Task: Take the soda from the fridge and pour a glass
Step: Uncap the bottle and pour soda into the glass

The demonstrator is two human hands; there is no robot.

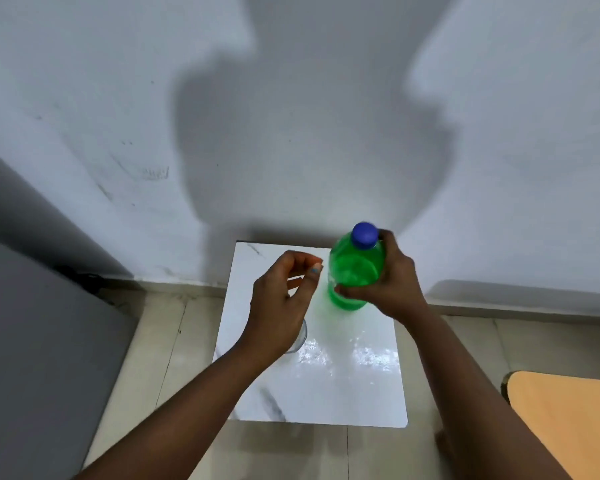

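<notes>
Left hand (280,299) fingers loosely curled, empty; right hand (390,282) around green bottle (355,271).

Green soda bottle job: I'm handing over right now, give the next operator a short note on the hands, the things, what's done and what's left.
Right hand grips the green plastic soda bottle around its body, upright at the far side of the white marble-patterned table.
Left hand hovers beside the bottle, fingers loosely curled, holding nothing.
The blue screw cap is still on.
The clear drinking glass stands on the table, mostly hidden under the left hand; its contents cannot be seen.
Done: bottle brought to the table.
Left: unscrew the cap, pour into the glass.
</notes>
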